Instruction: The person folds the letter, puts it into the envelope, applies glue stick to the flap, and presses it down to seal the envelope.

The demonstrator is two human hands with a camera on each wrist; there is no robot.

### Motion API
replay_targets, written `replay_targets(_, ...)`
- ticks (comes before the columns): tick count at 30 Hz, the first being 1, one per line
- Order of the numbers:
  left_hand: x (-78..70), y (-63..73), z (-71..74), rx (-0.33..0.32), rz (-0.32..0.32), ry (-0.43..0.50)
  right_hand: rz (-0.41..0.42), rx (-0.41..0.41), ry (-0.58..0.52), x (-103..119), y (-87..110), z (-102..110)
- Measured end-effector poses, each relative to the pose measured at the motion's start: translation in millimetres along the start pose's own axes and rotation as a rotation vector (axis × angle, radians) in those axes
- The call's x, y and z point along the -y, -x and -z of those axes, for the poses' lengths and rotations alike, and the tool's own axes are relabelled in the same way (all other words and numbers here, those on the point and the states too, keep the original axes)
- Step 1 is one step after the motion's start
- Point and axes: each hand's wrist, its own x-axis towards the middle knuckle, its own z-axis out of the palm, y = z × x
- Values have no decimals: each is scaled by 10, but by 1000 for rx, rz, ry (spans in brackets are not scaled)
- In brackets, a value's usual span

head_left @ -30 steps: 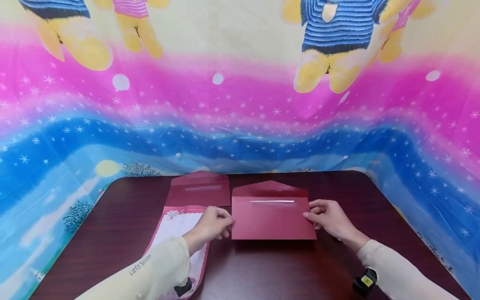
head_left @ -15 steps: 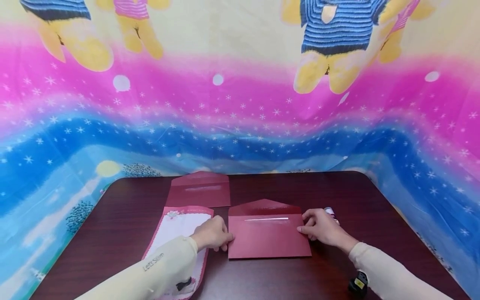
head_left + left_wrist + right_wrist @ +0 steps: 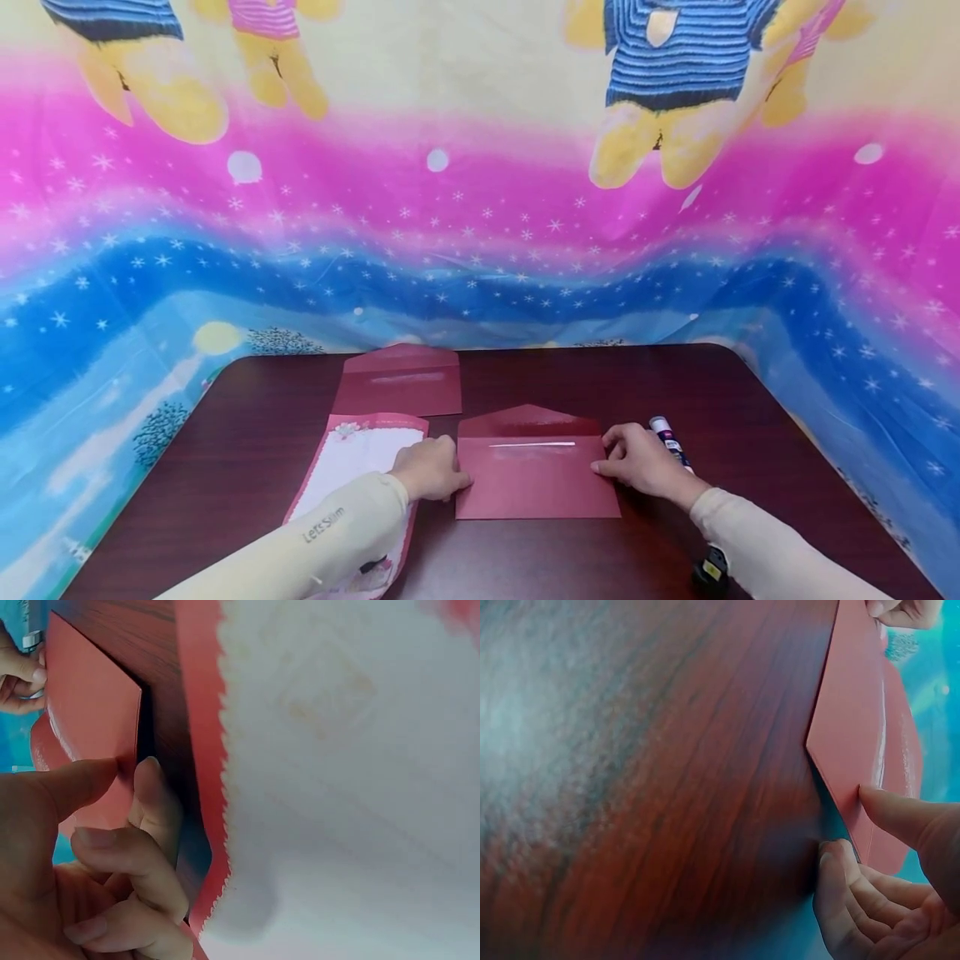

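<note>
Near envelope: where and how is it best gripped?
The near envelope is probably best pinched at its short side edges, from left and right, where the left hand and right hand hold it: it's thin, with the open flap along the far edge.

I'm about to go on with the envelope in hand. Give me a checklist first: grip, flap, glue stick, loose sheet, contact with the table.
1. Held envelope pinched at its left edge by the left hand: ok.
2. Right edge pinched by the right hand: ok.
3. Flap open, pointing away from the person: ok.
4. Glue stick apart from the envelope, lying beyond the right hand: ok.
5. Printed sheet uncovered: not ok, the left sleeve crosses over it.
6. Envelope fully flat on the table: cannot tell, since dark gaps show under its edges in the wrist views.
</note>
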Motion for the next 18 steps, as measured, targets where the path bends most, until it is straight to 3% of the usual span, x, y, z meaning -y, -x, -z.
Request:
replay_targets(9, -48, -2, -3, -43, -1, -185, -4, -21, 108, 50, -35, -30)
replay_targets(18, -39, 4, 4, -54, -47, -160, 0, -35, 158, 35, -50, -44)
